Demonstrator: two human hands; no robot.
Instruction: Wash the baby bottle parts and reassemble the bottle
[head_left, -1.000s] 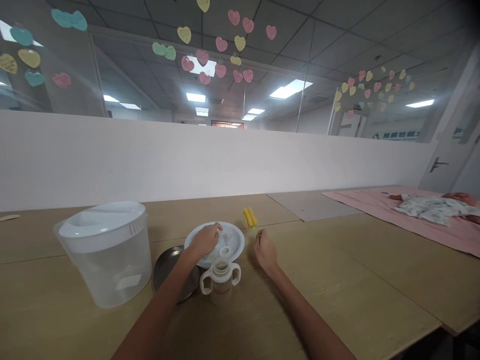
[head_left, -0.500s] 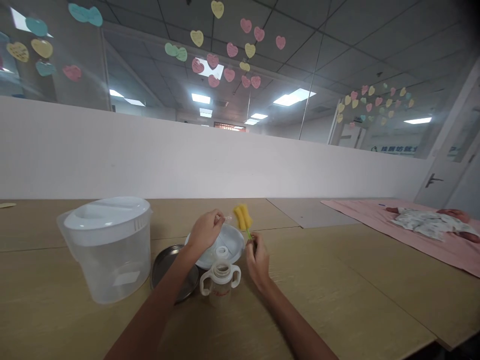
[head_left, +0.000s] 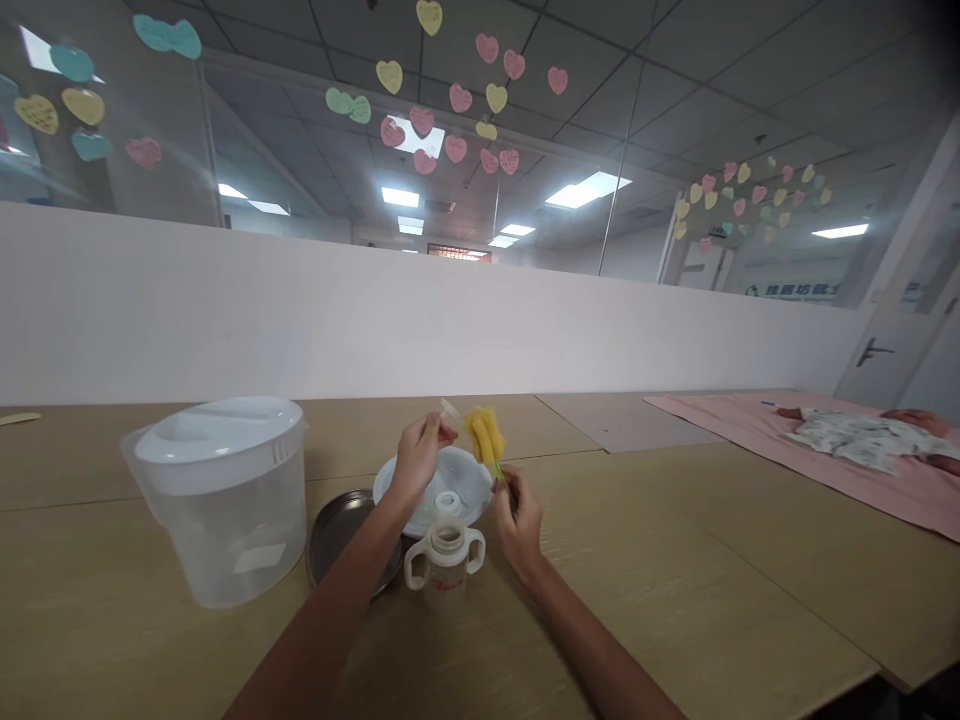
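Observation:
My right hand (head_left: 519, 518) is shut on the green handle of a yellow sponge bottle brush (head_left: 485, 437), holding its head upright. My left hand (head_left: 424, 455) pinches a small translucent stick (head_left: 450, 407), whose lower part my fingers hide, close to the sponge. Below both hands lies a white round plastic lid (head_left: 433, 490), with a white bottle collar ring (head_left: 447, 503) resting at its near edge. A two-handled baby bottle (head_left: 445, 565) stands just in front of it, between my forearms.
A large translucent plastic container with a white lid (head_left: 221, 500) stands left of my left arm. A dark metal dish (head_left: 341, 538) lies partly under the white lid. On the wooden table's far right is a pink mat (head_left: 750, 425) bearing a baby doll (head_left: 862, 432) in printed clothes.
My right hand has lifted the yellow sponge brush off the table. My left hand has risen from the white lid with the small stick. The view has tilted slightly upward and levelled.

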